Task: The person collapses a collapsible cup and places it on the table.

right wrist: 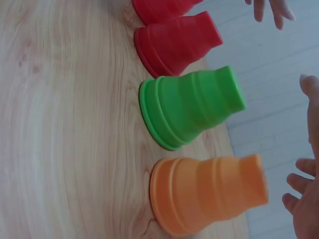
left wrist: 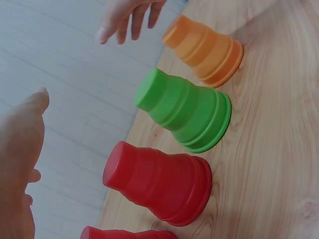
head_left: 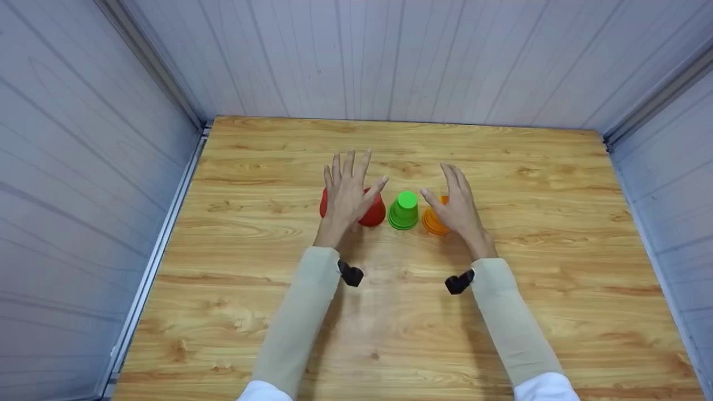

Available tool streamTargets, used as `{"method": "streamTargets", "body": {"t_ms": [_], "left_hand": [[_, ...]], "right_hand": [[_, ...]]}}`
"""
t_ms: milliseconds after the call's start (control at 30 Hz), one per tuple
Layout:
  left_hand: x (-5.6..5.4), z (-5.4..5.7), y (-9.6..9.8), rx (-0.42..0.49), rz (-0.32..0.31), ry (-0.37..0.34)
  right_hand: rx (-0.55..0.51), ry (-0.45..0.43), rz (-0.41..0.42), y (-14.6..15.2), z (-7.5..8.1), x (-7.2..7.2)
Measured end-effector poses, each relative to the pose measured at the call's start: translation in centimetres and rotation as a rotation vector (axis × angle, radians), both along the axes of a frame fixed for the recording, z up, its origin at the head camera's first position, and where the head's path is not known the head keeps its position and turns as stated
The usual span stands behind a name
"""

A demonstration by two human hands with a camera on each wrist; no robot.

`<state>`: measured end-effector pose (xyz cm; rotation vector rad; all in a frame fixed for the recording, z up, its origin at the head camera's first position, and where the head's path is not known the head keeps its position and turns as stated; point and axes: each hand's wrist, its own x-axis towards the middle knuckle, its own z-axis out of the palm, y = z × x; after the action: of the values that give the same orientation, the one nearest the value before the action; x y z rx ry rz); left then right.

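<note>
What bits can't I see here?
Head view: most of the end red cup, behind the left hand.
Head view: part of the orange cup, behind the right hand.
Left wrist view: part of that red cup, cut by the bottom edge.
Right wrist view: most of the left hand, cut by the top edge.
All views: inside the green cup, hidden by its walls.

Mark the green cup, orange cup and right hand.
Green cup [left wrist: 184, 110], left wrist view, middle of its side.
Orange cup [right wrist: 205, 195], right wrist view, middle of its side.
Right hand [head_left: 458, 207], head view, its back.
</note>
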<state>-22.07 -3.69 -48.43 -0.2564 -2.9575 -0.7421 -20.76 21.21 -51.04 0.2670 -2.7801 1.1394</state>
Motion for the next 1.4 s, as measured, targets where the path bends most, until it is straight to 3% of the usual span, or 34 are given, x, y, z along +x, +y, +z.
{"method": "streamTargets", "body": {"t_ms": [267, 400, 667, 1000, 1400], "left_hand": [[0.5, -0.1, -0.2, 0.117, -0.006, 0.142], [0.9, -0.2, -0.2, 0.202, -0.016, 0.166], [1.8, -0.1, -0.2, 0.326, -0.047, 0.164], [2.6, -0.4, 0.0, 0.451, -0.064, 0.107], [3.4, -1.3, 0.2, 0.457, -0.066, 0.068]], "right_hand": [[-0.108, -0.063, -0.002, 1.3, -1.1, 0.4], [-0.153, -0.094, -0.007, 1.8, -1.7, 0.7], [-0.206, -0.134, 0.003, 2.4, -2.9, 1.2], [-0.241, -0.181, 0.018, 3.0, -4.1, 1.8], [-0.307, -0.203, 0.016, 3.0, -4.3, 2.3]]}}
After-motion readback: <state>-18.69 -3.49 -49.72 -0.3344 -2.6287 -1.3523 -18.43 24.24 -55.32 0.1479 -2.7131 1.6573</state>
